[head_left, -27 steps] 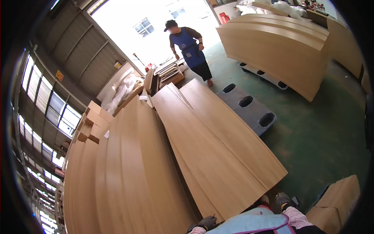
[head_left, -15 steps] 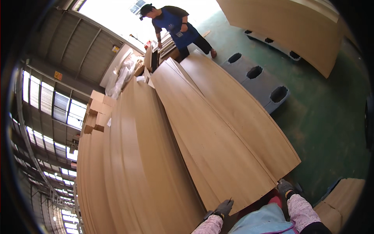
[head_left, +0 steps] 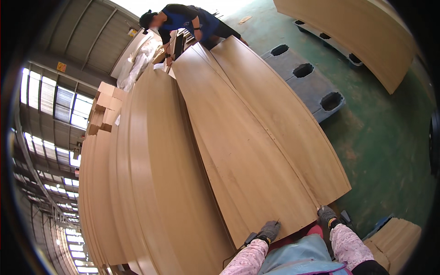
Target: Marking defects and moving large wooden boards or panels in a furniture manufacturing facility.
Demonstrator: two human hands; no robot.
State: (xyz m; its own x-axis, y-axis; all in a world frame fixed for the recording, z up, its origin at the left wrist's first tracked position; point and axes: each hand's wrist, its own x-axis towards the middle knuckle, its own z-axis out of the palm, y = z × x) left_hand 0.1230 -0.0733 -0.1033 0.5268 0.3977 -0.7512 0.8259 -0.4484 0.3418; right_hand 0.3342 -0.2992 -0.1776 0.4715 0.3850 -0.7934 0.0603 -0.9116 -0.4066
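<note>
A long light-brown wooden panel (head_left: 247, 151) stretches away from me on top of a stack, its near end by my body. My left hand (head_left: 269, 230), in a grey glove, lies on the panel close to its near edge, fingers stretched over the face. At the panel's near right corner, my gloved right hand (head_left: 327, 215) is closed on the edge, its fingertips partly hidden. Another panel (head_left: 286, 119) lies partly under it on the right. At the far end, a co-worker (head_left: 190, 23) in blue and black bends over, one hand at the panel's far left corner.
A tall stack of boards (head_left: 169, 174) stands close on the left. Grey plastic pallets (head_left: 305, 85) with dark holes lie on the green floor (head_left: 389, 151) to the right. A leaning board stack (head_left: 357, 41) is at the far right, and a brown carton-like stack (head_left: 396, 240) sits near my right side.
The co-worker has stepped left, bent down and brought a hand to the panel's far corner. My left hand has moved slightly further onto the panel; my right stays at its corner.
</note>
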